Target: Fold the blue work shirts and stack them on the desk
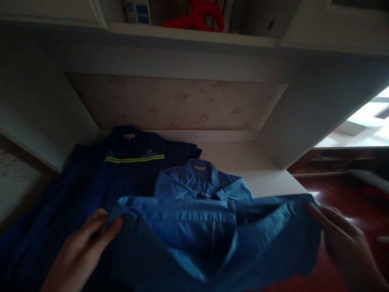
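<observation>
Stretched between my two hands is a pair of blue trousers [267, 251], held up by the waistband with its opening sagging in the middle. My left hand [86, 243] pinches the waistband's left end between thumb and fingers. At the other end, my right hand [343, 233] grips the cloth, its thumb along the front. Just beyond the waistband lies a light blue collared shirt [200, 180], its lower part hidden behind the trousers. To its left, a dark navy work jacket [130, 174] with a yellow-green reflective stripe is spread out; its lower part runs into shadow.
The garments lie on a white surface [231, 158] inside a recess with a floral back panel [182, 101]. Overhead, a shelf [194, 34] holds a red object [197, 18] and a white-and-blue container [138, 11]. A side panel [313, 97] stands right, above a reddish floor [334, 194].
</observation>
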